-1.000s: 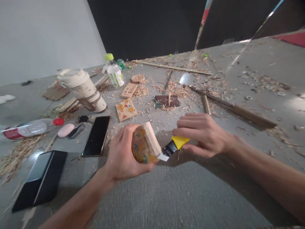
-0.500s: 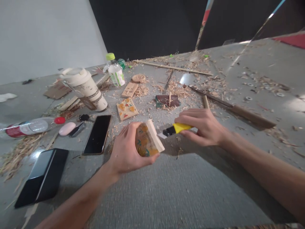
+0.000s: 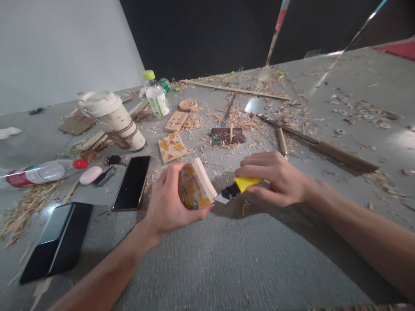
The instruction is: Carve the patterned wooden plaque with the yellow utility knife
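Observation:
My left hand (image 3: 168, 201) is closed around a wooden block (image 3: 196, 185) whose broad side carries a faded orange-and-green fruit pattern. The block's pale bare edge (image 3: 205, 179) faces right, tilted. In my right hand (image 3: 272, 179) is a yellow and black utility knife (image 3: 241, 185), its blade out and pointing left. The blade tip is at the lower corner of the pale edge; whether it touches I cannot tell. Just beyond the left hand lies a flat square piece with a similar fruit pattern (image 3: 173, 147).
A phone (image 3: 132, 183), a folded black device (image 3: 56, 242), a lidded tumbler (image 3: 118, 125) and a lying bottle (image 3: 48, 171) are at left. Behind stand a green-capped bottle (image 3: 157, 99) and a brown tool roll (image 3: 228, 135). A wooden-handled tool (image 3: 343, 156) lies right amid shavings.
The knife blade has moved down along the block's pale edge to its lower corner. My left hand and the block have shifted slightly left.

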The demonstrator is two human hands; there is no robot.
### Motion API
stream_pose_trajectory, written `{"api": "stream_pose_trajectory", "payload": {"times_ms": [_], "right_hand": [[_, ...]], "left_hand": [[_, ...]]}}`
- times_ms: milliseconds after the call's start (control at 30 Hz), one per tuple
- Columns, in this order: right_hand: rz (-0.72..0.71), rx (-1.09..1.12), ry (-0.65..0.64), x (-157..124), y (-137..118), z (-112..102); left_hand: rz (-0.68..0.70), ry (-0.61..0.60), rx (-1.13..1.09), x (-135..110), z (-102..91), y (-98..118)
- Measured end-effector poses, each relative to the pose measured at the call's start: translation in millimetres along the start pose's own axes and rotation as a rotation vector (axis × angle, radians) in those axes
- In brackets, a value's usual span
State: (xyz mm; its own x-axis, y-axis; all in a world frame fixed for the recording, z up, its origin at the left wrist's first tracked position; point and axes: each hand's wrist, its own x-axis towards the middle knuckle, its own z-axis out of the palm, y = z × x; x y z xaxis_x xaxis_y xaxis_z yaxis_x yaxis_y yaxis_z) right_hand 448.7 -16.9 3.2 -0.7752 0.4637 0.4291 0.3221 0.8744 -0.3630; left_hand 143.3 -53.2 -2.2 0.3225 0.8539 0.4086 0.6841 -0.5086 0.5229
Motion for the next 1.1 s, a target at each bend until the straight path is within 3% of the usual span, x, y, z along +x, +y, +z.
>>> {"api": "stream_pose_trajectory", "payload": {"times_ms": [200,400,567,800,967,1100], "right_hand": [[-0.022,0.049,-0.015,2,0,2],[0.011,-0.114,0.141,-1,11,1],[0.046,-0.123,0.198,-4,16,1],[0.008,0.046,0.126,-4,5,6],[0.032,0.094,0.078,-2,-1,10],[0.02,-0.057,0.124,0,-3,9]], "left_hand": [[-0.022,-0.045,-0.067,-2,2.7,3],[0.09,-0.171,-0.091,-9,5.4,16],[-0.025,-0.13,-0.1,-6,3.0,11],[-0.055,-0.095,-0.108,-4,5.0,2],[-0.025,-0.093,-0.115,-5,7.1,4],[0.058,-0.102,-0.107,-8,6.3,10]]}}
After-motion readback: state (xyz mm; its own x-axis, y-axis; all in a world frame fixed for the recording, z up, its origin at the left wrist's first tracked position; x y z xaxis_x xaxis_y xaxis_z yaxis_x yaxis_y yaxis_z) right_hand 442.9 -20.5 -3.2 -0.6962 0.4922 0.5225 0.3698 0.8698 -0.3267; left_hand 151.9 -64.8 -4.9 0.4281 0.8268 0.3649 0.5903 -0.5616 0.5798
